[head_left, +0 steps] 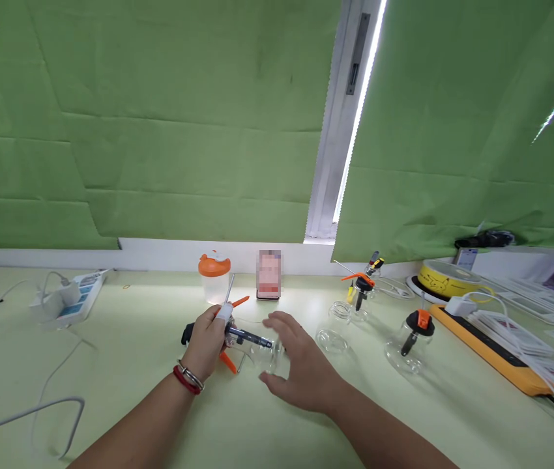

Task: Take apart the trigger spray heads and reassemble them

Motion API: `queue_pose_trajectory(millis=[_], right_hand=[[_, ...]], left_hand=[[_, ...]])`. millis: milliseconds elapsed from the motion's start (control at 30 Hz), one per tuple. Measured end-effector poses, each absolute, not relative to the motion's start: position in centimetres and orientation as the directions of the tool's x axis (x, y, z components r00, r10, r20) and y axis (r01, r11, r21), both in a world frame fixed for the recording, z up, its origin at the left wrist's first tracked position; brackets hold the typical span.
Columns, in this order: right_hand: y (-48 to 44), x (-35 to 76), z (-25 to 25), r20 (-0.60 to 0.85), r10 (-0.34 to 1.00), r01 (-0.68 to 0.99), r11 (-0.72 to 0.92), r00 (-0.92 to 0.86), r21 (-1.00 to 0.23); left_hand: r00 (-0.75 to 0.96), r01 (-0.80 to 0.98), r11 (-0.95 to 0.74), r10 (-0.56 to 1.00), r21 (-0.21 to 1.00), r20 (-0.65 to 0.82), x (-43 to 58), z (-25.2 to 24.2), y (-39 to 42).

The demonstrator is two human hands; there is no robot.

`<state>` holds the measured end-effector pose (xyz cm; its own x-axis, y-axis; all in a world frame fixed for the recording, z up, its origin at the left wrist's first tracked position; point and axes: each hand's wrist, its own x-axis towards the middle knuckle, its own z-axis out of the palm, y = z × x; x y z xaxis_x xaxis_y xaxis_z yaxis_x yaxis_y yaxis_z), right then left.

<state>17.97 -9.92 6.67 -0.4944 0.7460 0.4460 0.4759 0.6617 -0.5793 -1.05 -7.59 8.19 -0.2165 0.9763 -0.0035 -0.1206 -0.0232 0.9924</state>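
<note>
My left hand (208, 345) is closed around a black pump head with orange levers (238, 335), held just above the pale green table (135, 365). A metal tube sticks up from it. The pump's black spout points right toward a clear glass jar (267, 355). My right hand (301, 365) hovers over and behind that jar with fingers spread apart, touching or nearly touching it. A red band and metal bangle sit on my left wrist.
An orange-lidded plastic cup (214, 277) and a small blurred card (269, 273) stand by the wall. To the right are clear jars (338, 316), two jars with black and orange pump heads (411, 339), a yellow spool (446, 279) and an orange tablet (492, 355). A power strip (74, 296) and cables lie left.
</note>
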Motion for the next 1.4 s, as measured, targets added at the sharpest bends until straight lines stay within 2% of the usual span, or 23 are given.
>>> queue_pose_trajectory(millis=[33, 100, 133, 167, 200, 233, 267, 300, 333, 400, 467, 533, 600, 667, 733, 800, 833, 900, 1000, 1100, 1233, 1400], right_hand=[[-9.9, 18.0, 6.7, 0.535, 0.64, 0.515, 0.766, -0.551, -0.385], [-9.8, 18.2, 6.8, 0.601, 0.434, 0.507, 0.86, -0.671, -0.054], [-9.8, 18.2, 6.8, 0.598, 0.364, 0.485, 0.873, -0.714, 0.048], [-9.7, 18.3, 6.7, 0.595, 0.321, 0.465, 0.88, -0.737, 0.1], [-9.6, 18.3, 6.6, 0.602, 0.312, 0.457, 0.884, -0.735, 0.099], [-9.5, 18.4, 6.5, 0.621, 0.343, 0.465, 0.885, -0.704, 0.038], [-9.4, 18.4, 6.4, 0.642, 0.415, 0.48, 0.873, -0.645, -0.082], [-9.3, 18.4, 6.3, 0.641, 0.521, 0.484, 0.837, -0.564, -0.255], [-9.2, 18.3, 6.2, 0.597, 0.642, 0.456, 0.765, -0.482, -0.455], [-9.1, 18.3, 6.0, 0.382, 0.828, 0.317, 0.522, -0.411, -0.792], [-9.0, 18.2, 6.0, 0.173, 0.875, 0.225, 0.299, -0.452, -0.927], [-9.1, 18.2, 6.2, 0.127, 0.877, 0.279, 0.281, -0.464, -0.918], [-9.3, 18.3, 6.6, 0.272, 0.855, 0.413, 0.463, -0.442, -0.784], [-9.4, 18.4, 7.0, 0.475, 0.736, 0.52, 0.677, -0.483, -0.52], [-9.4, 18.6, 7.3, 0.602, 0.553, 0.545, 0.809, -0.577, -0.22], [-9.1, 19.0, 7.5, 0.632, 0.385, 0.512, 0.859, -0.673, 0.021], [-8.9, 19.2, 7.6, 0.629, 0.326, 0.491, 0.865, -0.706, 0.104], [-8.5, 19.8, 7.8, 0.62, 0.278, 0.479, 0.859, -0.734, 0.181], [-8.0, 20.7, 8.2, 0.653, 0.374, 0.564, 0.82, -0.659, 0.1], [-8.1, 21.8, 7.9, 0.644, 0.566, 0.665, 0.738, -0.515, -0.116], [-9.8, 23.9, 5.6, 0.501, 0.817, 0.728, 0.526, -0.287, -0.44], [-12.3, 27.1, 1.9, 0.304, 0.952, 0.689, 0.206, 0.021, -0.695]], left_hand=[[-0.21, -0.127, -0.008, 0.977, 0.992, -0.019, -1.1, 8.2, -7.5], [-0.195, -0.133, 0.023, 0.979, 0.991, -0.049, -1.3, 8.2, -7.4], [-0.19, -0.131, 0.033, 0.98, 0.991, -0.058, -1.3, 8.2, -7.4], [-0.193, -0.126, 0.037, 0.979, 0.991, -0.061, -1.4, 8.2, -7.4], [-0.204, -0.122, 0.034, 0.977, 0.992, -0.059, -1.4, 8.1, -7.4], [-0.221, -0.118, 0.021, 0.974, 0.993, -0.046, -1.4, 8.1, -7.4], [-0.239, -0.111, -0.004, 0.971, 0.994, -0.023, -1.4, 8.0, -7.4], [-0.254, -0.1, -0.034, 0.967, 0.994, 0.008, -1.3, 8.0, -7.5], [-0.259, -0.086, -0.066, 0.965, 0.994, 0.041, -1.3, 7.9, -7.5], [-0.245, -0.049, -0.115, 0.964, 0.992, 0.1, -1.1, 7.8, -7.6], [-0.222, -0.012, -0.127, 0.968, 0.992, 0.121, -1.1, 7.6, -7.6], [-0.21, 0.008, -0.106, 0.972, 0.994, 0.105, -1.1, 7.4, -7.5], [-0.209, -0.004, -0.065, 0.976, 0.998, 0.062, -1.2, 7.2, -7.4], [-0.217, -0.024, -0.023, 0.976, 0.999, 0.017, -1.2, 7.1, -7.2], [-0.237, -0.023, 0.007, 0.971, 1.0, -0.012, -1.3, 7.1, -7.0], [-0.276, -0.021, 0.033, 0.96, 0.999, -0.037, -1.5, 7.1, -6.8], [-0.295, -0.029, 0.047, 0.954, 0.998, -0.054, -1.7, 7.1, -6.7], [-0.321, -0.062, 0.075, 0.943, 0.995, -0.091, -2.1, 7.1, -6.5], [-0.342, -0.111, 0.082, 0.933, 0.99, -0.116, -2.6, 7.1, -6.3], [-0.36, -0.139, 0.085, 0.924, 0.987, -0.131, -2.8, 7.0, -6.1], [-0.375, -0.15, 0.081, 0.917, 0.985, -0.133, -2.9, 7.0, -6.0], [-0.373, -0.168, 0.082, 0.917, 0.982, -0.14, -2.9, 6.9, -5.9]])
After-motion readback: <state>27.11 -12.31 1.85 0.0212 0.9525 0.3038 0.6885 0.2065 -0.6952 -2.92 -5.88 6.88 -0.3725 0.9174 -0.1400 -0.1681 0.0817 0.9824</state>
